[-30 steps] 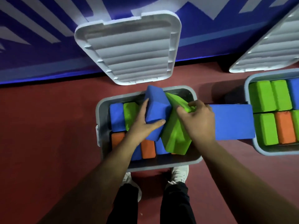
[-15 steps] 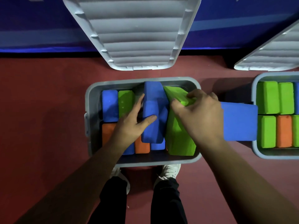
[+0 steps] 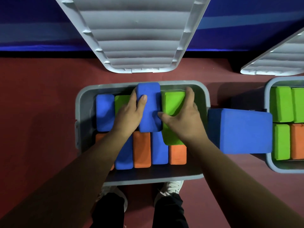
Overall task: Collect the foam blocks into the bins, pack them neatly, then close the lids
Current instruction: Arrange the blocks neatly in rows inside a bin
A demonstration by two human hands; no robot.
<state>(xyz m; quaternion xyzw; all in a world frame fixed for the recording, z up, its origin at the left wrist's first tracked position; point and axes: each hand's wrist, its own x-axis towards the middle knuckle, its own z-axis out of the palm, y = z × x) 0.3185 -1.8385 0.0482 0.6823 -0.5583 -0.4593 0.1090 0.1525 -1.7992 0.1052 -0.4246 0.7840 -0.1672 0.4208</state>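
- The middle bin (image 3: 79, 116) is seen to be almost full. A near row (image 3: 142, 148) of 5 blocks is stood side by side in it: orange, blue, orange, blue, orange. The orange one at the left end is partly hidden by an arm.
- At the left of the far row, a back blue block (image 3: 105, 112) and a back green block (image 3: 121, 102) are already packed in.
- The high blue block (image 3: 148, 111) is not yet pushed down. It sticks up above the others and is gripped by the left hand (image 3: 128, 114), with the thumb on top and the fingers curled round its left side.
- The top green block (image 3: 174, 104) is not flat yet either. It lies partly over the near row and is gripped by the right hand (image 3: 182, 119), with the fingers hooked over its far edge.
- The 2 hands are close together, each clamped on its own block.
- The loose blue block (image 3: 240, 130) is not yet packed. It lies across the gap between the middle bin and the right bin (image 3: 269, 162), and seems to rest on their rims.
- The right bin is filled with green and orange blocks, as far as can be seen. Part of it is cut off by the edge of the view.
- Neither bin is closed. The middle lid (image 3: 136, 38) and the right lid (image 3: 276, 63) are propped beyond the bins, ribbed side showing.
- It is judged that most of the collecting is done. What is left: 2 blocks to be pressed in, 1 block to be packed, 2 lids to be shut.
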